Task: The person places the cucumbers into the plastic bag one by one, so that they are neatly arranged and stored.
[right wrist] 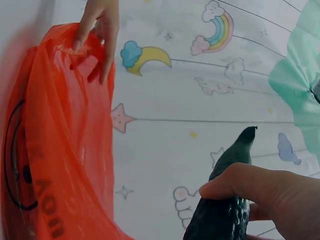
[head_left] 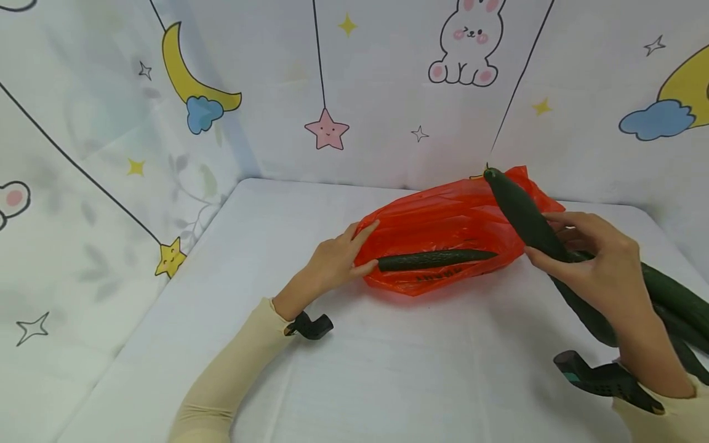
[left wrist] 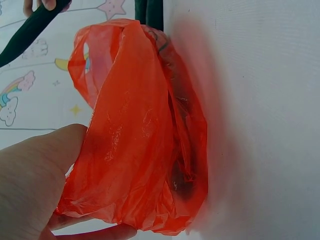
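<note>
My right hand (head_left: 600, 261) grips a long dark green cucumber (head_left: 517, 206) round its middle, its stem end raised beside the right part of a red plastic bag (head_left: 437, 212). The same cucumber (right wrist: 220, 215) shows bumpy skin and a narrow tip in the right wrist view. At the bag's left end, my left hand (head_left: 335, 261) holds the plastic between spread thumb and fingers; its thumb (left wrist: 45, 165) lies along the bag's edge in the left wrist view. Another cucumber (head_left: 437, 259) lies lengthwise in the bag, and the bag's upper side stands raised above it.
Several more cucumbers (head_left: 672, 289) lie on the right side of the white table (head_left: 388, 369), partly hidden behind my right hand and forearm. A cloth backdrop (head_left: 382, 74) with stars, moons and a rabbit rises behind the table and along its left side.
</note>
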{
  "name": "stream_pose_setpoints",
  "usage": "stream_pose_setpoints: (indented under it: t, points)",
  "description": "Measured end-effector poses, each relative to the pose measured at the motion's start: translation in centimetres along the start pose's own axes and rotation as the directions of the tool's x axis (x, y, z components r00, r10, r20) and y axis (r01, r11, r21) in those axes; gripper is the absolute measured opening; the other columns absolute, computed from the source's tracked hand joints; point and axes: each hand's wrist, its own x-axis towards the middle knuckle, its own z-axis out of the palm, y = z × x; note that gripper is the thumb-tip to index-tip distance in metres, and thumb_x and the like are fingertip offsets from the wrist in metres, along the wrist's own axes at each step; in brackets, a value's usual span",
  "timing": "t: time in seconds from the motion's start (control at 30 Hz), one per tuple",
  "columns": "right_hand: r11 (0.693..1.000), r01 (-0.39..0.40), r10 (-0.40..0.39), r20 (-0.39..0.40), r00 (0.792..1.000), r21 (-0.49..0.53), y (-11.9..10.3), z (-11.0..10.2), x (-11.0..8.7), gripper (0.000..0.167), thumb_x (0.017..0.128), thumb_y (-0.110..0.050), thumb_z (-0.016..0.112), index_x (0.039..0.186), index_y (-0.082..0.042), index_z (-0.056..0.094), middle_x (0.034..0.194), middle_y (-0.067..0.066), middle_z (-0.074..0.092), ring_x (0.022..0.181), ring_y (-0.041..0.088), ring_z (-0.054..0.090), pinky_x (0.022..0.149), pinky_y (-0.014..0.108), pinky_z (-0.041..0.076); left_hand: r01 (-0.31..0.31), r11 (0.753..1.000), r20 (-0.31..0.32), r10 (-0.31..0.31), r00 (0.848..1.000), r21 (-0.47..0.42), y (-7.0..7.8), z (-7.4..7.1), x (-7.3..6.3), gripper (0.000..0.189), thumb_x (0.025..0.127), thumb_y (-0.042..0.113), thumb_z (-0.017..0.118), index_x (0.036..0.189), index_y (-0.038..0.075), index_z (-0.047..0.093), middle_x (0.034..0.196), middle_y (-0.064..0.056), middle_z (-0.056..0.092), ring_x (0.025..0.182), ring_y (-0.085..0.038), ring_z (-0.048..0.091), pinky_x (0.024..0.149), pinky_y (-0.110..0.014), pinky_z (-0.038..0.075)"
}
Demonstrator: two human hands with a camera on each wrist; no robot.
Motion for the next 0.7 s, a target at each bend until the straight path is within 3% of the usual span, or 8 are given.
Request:
stream_pose_setpoints:
  t: [0.23, 0.47, 0.7]
  points:
    - [0.993, 0.087, -0.084, -0.032, 0.996, 0.081, -1.3, 0.8, 0.9, 0.055, 0.068, 0.011, 0.080, 0.120, 0.000, 0.066, 0.103, -0.029, 0.057, 0.081, -0.012, 0.056, 0.076, 0.002, 0.042, 0.001, 1.000, -0.006, -0.001, 1.000, -0.004, -0.1, 0.1, 0.0, 0.073, 0.093, 0.039, 0.063, 0.153, 0.012, 0.032, 0.139, -0.018, 0.048, 0.078, -0.024, 0.062, 0.063, -0.033, 0.056]
    - [0.978, 0.102, -0.095, -0.045, 0.994, 0.184, -2.7, 2.0, 1.9, 0.057, 0.065, 0.016, 0.078, 0.118, 0.002, 0.068, 0.103, -0.021, 0.063, 0.081, -0.006, 0.060, 0.078, 0.006, 0.045, -0.007, 1.000, -0.019, 0.007, 1.000, -0.003, -0.2, 0.1, 0.0, 0.073, 0.093, 0.039, 0.063, 0.153, 0.011, 0.031, 0.138, -0.019, 0.048, 0.076, -0.024, 0.061, 0.059, -0.032, 0.055]
    - [0.952, 0.195, -0.177, -0.095, 0.980, 0.236, -3.5, 2.8, 2.8, 0.056, 0.064, 0.015, 0.078, 0.118, 0.005, 0.066, 0.098, -0.017, 0.064, 0.081, -0.002, 0.063, 0.078, 0.010, 0.048, -0.017, 1.000, -0.029, 0.017, 0.999, 0.006, -0.2, 0.3, 0.1, 0.073, 0.093, 0.039, 0.063, 0.153, 0.011, 0.031, 0.138, -0.018, 0.049, 0.075, -0.023, 0.061, 0.059, -0.032, 0.055]
